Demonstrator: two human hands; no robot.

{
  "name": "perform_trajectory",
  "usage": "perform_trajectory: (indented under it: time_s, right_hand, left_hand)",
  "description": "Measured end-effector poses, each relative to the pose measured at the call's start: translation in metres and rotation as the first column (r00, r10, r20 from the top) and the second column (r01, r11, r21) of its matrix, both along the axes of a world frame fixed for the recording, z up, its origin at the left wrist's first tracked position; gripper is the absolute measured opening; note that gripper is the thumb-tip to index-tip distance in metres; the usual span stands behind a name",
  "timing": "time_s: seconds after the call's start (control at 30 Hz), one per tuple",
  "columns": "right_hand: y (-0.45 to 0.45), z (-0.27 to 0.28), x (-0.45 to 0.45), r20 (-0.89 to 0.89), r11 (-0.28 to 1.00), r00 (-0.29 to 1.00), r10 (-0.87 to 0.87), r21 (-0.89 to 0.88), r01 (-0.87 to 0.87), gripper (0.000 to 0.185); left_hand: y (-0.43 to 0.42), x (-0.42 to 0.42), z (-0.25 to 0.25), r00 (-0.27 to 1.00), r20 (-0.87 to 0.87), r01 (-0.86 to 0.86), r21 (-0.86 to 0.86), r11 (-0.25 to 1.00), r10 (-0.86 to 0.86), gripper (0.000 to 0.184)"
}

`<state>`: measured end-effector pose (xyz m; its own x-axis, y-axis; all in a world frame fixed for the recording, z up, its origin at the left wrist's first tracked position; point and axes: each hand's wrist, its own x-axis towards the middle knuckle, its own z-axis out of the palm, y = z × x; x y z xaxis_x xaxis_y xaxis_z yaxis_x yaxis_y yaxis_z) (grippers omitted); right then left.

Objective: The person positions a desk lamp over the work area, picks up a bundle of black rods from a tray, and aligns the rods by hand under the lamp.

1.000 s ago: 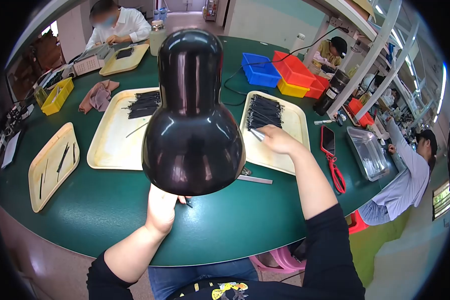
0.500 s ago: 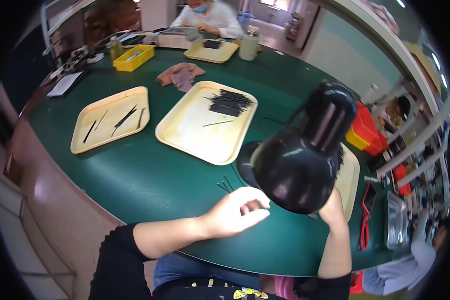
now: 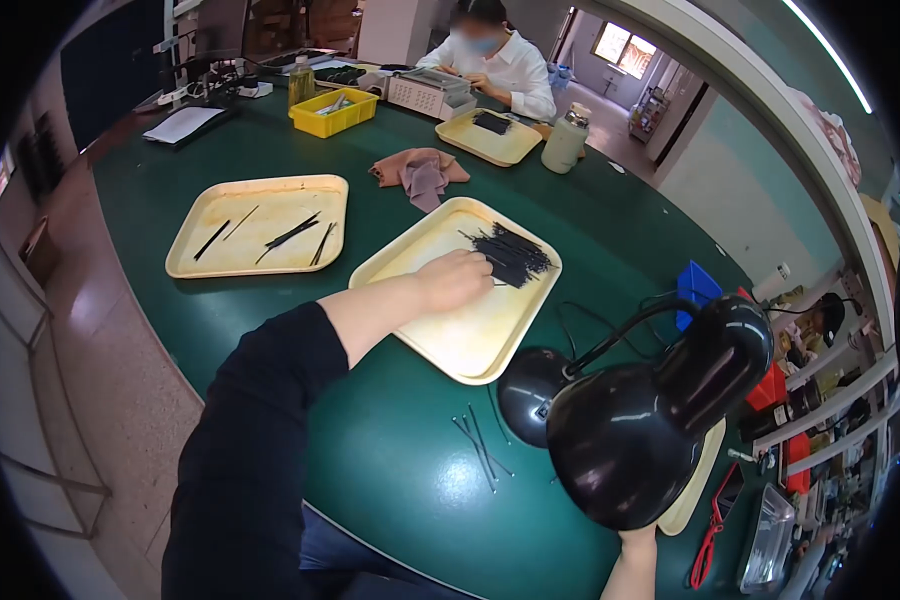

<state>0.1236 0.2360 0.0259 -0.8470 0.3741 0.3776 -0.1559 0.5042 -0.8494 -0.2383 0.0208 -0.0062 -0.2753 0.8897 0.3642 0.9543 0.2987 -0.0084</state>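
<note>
My left hand (image 3: 457, 281) reaches into the middle cream tray (image 3: 440, 352), its fingers curled together at the near-left edge of a pile of thin black rods (image 3: 515, 254). What its fingertips pinch, if anything, is hidden beneath them. The black desk lamp (image 3: 625, 440) covers most of my right hand (image 3: 638, 540); only the wrist and a bit of the hand show below the shade, beside another cream tray (image 3: 692, 490). On the green table in front of the lamp lie several loose black rods (image 3: 482, 447), some crossing each other.
A left cream tray (image 3: 260, 263) holds several black strips. Behind are a crumpled cloth (image 3: 422, 176), a yellow bin (image 3: 334, 117), a flask (image 3: 566, 140) and a far tray (image 3: 470, 143). A co-worker (image 3: 500, 65) sits opposite. A red-corded phone (image 3: 727, 492) lies at right.
My left hand has moved forward from the table's near side into the middle tray, at the rod pile. The camera view has shifted. My right hand stays behind the lamp, now more hidden.
</note>
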Motion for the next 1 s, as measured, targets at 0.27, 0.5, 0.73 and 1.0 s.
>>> perform_trajectory:
  time_s: [0.27,0.5,0.73,1.0]
  right_hand:
    - [0.028,-0.030,0.005,0.001,0.997,0.998,0.064,0.052,-0.064,0.021]
    - [0.022,-0.014,0.004,0.035,0.957,0.996,0.088,0.274,-0.094,0.027]
    - [0.016,-0.008,-0.001,0.008,0.930,0.991,0.135,0.345,-0.129,0.034]
    - [0.007,0.000,-0.007,-0.019,0.922,0.989,0.150,0.364,-0.133,0.023]
  left_hand:
    - [0.054,-0.042,0.023,0.994,0.001,-0.113,-0.085,0.990,0.113,0.076]
    - [0.091,-0.056,0.040,0.967,0.158,-0.118,-0.424,0.898,0.201,0.076]
    - [0.102,-0.052,0.047,0.942,0.109,-0.221,-0.509,0.832,0.317,0.070]
    - [0.091,-0.042,0.055,0.900,0.234,-0.108,-0.696,0.709,0.367,0.051]
